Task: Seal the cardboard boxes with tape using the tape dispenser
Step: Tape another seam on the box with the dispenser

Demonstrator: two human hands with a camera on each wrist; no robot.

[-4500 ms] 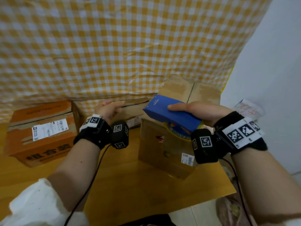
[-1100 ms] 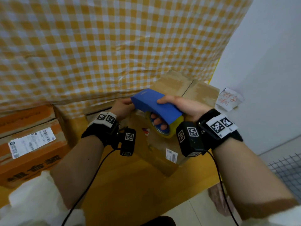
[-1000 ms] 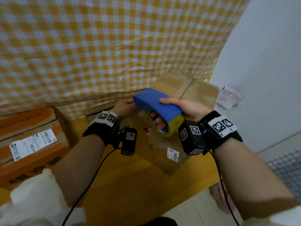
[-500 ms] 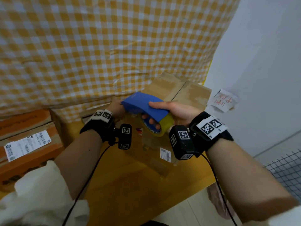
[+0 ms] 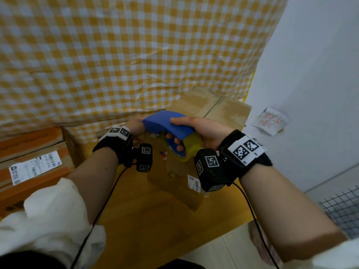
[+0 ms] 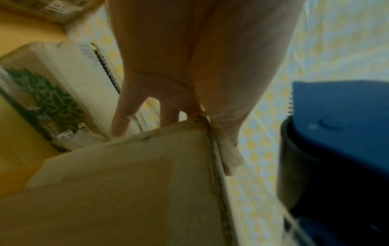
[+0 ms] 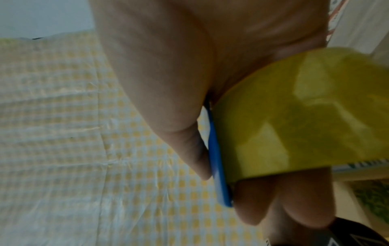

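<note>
Taping is the step in hand: your right hand (image 5: 202,131) is wrapped round the blue tape dispenser (image 5: 167,123), thumb on its top shell and fingers through the core of the yellow-brown tape roll (image 5: 186,146), with the dispenser's nose held over the near-left part of the top of the brown cardboard box (image 5: 223,109) that stands at the right end of the wooden tabletop (image 5: 155,220), against the yellow checked cloth (image 5: 116,55). Your left hand (image 6: 189,74) has its fingers hooked over the box's upper edge and is bracing it; the left wrist view shows the dispenser's serrated cutter just beside that hand. I judge the strip is only being started: the top seam looks bare, though I cannot tell whether the tape end is stuck down yet. Next you'll want to press the tape end onto the cardboard, then draw the dispenser straight along the seam while the left hand keeps the box from sliding. An orange cardboard box (image 5: 33,152) sits at the left end with a white shipping label (image 5: 35,167), its print too small to read; the red handwriting on a paper note (image 5: 270,121) on the wall is also illegible.
</note>
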